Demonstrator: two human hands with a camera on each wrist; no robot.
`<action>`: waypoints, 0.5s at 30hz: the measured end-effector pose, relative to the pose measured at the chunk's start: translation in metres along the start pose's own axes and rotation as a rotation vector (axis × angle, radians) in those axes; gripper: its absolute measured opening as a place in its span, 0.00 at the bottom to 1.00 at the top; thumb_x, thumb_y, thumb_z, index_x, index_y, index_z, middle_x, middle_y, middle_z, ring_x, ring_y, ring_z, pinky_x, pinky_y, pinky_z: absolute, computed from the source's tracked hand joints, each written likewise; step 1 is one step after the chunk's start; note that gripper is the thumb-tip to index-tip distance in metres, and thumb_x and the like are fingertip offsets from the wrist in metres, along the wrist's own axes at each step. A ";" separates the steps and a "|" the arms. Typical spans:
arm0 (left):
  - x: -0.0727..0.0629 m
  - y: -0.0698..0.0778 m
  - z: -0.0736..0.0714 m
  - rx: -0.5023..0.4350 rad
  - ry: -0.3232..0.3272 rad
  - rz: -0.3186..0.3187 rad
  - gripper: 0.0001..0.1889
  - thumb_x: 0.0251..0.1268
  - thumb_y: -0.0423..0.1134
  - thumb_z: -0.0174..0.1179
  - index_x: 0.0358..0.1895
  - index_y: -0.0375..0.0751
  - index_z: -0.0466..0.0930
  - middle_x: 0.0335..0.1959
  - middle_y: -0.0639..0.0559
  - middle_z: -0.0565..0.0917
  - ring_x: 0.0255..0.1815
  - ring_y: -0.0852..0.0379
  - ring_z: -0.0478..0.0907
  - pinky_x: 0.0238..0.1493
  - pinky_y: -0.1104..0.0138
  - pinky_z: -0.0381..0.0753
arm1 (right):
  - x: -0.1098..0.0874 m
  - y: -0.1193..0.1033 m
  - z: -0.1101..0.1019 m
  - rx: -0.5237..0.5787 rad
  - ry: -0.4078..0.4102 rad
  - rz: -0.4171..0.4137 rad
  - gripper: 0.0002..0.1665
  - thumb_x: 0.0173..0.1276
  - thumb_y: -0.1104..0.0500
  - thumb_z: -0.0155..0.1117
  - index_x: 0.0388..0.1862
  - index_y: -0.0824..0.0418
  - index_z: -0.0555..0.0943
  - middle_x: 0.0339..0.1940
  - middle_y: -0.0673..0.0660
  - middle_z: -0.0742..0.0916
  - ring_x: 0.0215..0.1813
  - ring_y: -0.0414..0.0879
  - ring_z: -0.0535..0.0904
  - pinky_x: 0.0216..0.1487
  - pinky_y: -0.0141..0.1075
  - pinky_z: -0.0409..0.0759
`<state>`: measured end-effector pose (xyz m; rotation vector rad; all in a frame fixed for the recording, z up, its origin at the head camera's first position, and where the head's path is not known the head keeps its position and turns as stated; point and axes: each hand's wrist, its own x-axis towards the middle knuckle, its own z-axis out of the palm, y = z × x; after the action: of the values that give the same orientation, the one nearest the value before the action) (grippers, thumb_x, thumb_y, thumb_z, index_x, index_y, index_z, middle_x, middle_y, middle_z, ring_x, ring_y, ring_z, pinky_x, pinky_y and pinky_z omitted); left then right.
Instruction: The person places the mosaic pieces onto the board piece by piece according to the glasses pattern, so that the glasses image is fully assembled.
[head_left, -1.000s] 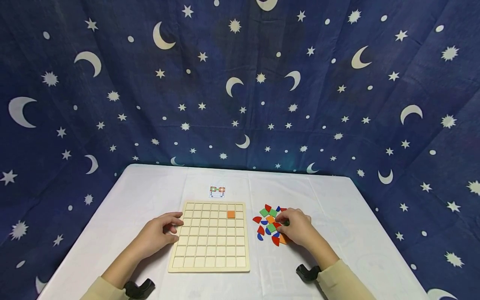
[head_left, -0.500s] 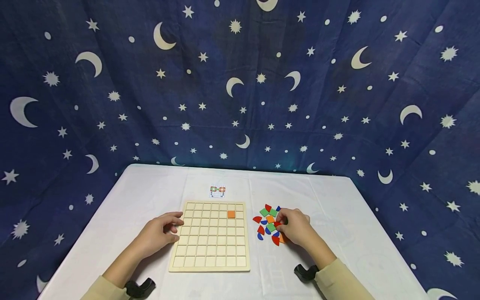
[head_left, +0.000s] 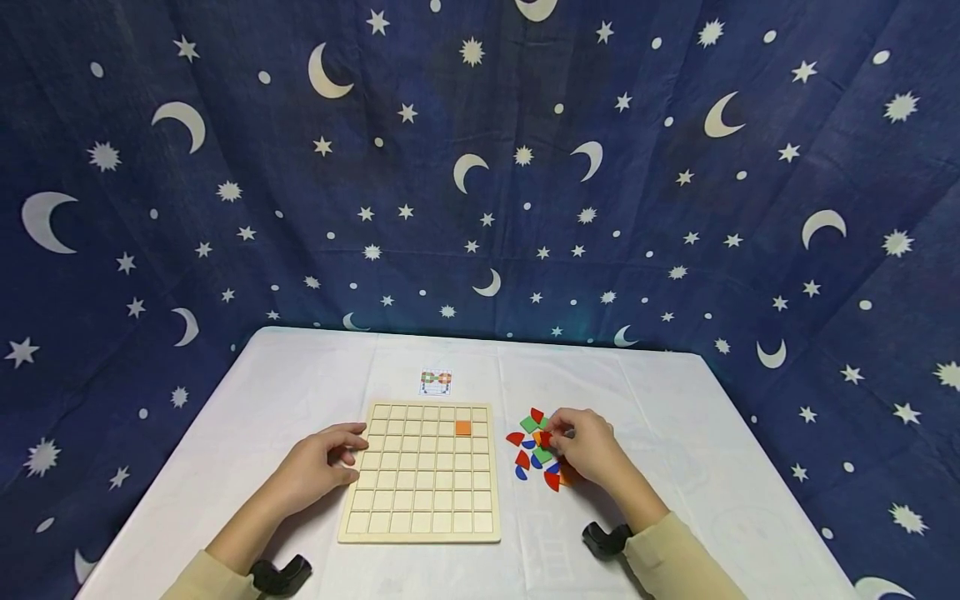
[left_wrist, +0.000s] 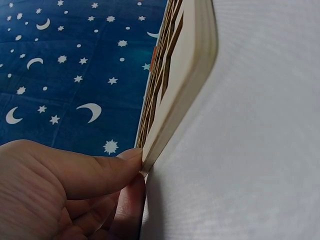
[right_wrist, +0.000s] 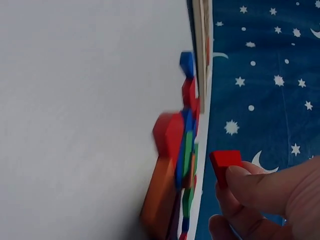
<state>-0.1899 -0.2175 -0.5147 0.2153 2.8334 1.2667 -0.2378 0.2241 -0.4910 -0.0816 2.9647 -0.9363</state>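
Observation:
In the head view my left hand [head_left: 318,467] rests at the left edge of a pale wooden grid board [head_left: 420,537], thumb and fingers spread apart along its rim. The left wrist view shows the thumb tip right against the board's edge [left_wrist: 175,107]. One orange square [head_left: 463,428] sits in a cell near the board's upper right. My right hand [head_left: 588,446] pinches a small red piece [right_wrist: 227,162] between thumb and fingers, held above the pile. Beneath it lie loose flat pieces, among them a green square [head_left: 529,424] and a red quarter-circle [head_left: 515,438].
A small printed card [head_left: 436,382] with a coloured pattern lies behind the board. The white-covered table [head_left: 285,367] ends at a dark blue curtain [head_left: 420,167] with moons and stars. Blue half-rounds [head_left: 521,472] lie at the pile's near left side.
My right hand has taken up the red piece from the pile and moved slightly left and away from me with it. The left hand stays at the board's edge.

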 end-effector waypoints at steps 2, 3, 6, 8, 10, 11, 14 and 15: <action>0.000 0.000 0.000 -0.001 0.000 -0.004 0.22 0.51 0.29 0.78 0.52 0.46 0.90 0.73 0.51 0.82 0.41 0.62 0.78 0.50 0.69 0.74 | 0.001 -0.005 0.002 0.032 -0.007 0.006 0.10 0.69 0.63 0.77 0.38 0.46 0.89 0.38 0.47 0.90 0.47 0.48 0.80 0.59 0.51 0.80; 0.000 0.001 0.000 -0.001 0.000 -0.005 0.22 0.52 0.29 0.78 0.52 0.46 0.90 0.73 0.51 0.82 0.42 0.62 0.78 0.50 0.69 0.74 | 0.002 -0.008 0.004 0.044 -0.010 0.005 0.10 0.69 0.64 0.77 0.38 0.46 0.89 0.39 0.47 0.90 0.45 0.48 0.81 0.56 0.48 0.83; 0.000 0.000 0.000 -0.003 -0.002 -0.007 0.22 0.52 0.29 0.78 0.52 0.46 0.90 0.73 0.51 0.82 0.42 0.62 0.78 0.51 0.69 0.73 | 0.005 -0.015 0.010 0.083 -0.009 -0.004 0.11 0.69 0.65 0.76 0.39 0.47 0.89 0.40 0.48 0.90 0.44 0.47 0.80 0.48 0.42 0.88; 0.000 0.000 0.000 -0.001 -0.004 -0.007 0.22 0.52 0.29 0.78 0.52 0.47 0.90 0.73 0.51 0.82 0.42 0.62 0.78 0.51 0.69 0.73 | 0.007 -0.020 0.014 0.103 -0.005 -0.019 0.11 0.70 0.65 0.75 0.39 0.47 0.89 0.40 0.48 0.91 0.43 0.47 0.80 0.47 0.41 0.87; 0.000 0.000 0.000 0.002 -0.005 -0.007 0.22 0.52 0.29 0.78 0.52 0.47 0.90 0.74 0.51 0.82 0.42 0.62 0.78 0.51 0.68 0.74 | 0.010 -0.025 0.018 0.113 -0.003 -0.034 0.11 0.70 0.64 0.75 0.39 0.46 0.89 0.39 0.48 0.91 0.43 0.47 0.80 0.47 0.41 0.84; 0.000 0.000 0.000 0.003 -0.005 -0.008 0.22 0.52 0.29 0.78 0.52 0.47 0.90 0.74 0.51 0.82 0.42 0.62 0.78 0.51 0.68 0.74 | 0.011 -0.027 0.020 0.110 -0.003 -0.042 0.11 0.70 0.64 0.75 0.39 0.45 0.89 0.39 0.48 0.91 0.43 0.47 0.80 0.48 0.41 0.83; 0.000 0.000 0.000 0.000 -0.007 -0.009 0.22 0.52 0.29 0.78 0.52 0.47 0.90 0.74 0.51 0.82 0.42 0.62 0.79 0.51 0.68 0.74 | 0.014 -0.035 0.025 0.116 -0.014 -0.049 0.10 0.71 0.62 0.74 0.39 0.44 0.89 0.38 0.47 0.90 0.42 0.47 0.80 0.46 0.42 0.81; 0.000 0.000 0.000 -0.002 -0.008 -0.007 0.22 0.52 0.29 0.78 0.52 0.47 0.90 0.74 0.51 0.81 0.42 0.62 0.79 0.51 0.68 0.74 | 0.015 -0.037 0.027 0.116 -0.018 -0.046 0.10 0.72 0.62 0.74 0.39 0.44 0.89 0.37 0.47 0.89 0.42 0.47 0.79 0.45 0.41 0.81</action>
<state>-0.1904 -0.2179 -0.5148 0.2099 2.8230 1.2645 -0.2502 0.1774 -0.4919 -0.1555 2.8963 -1.1048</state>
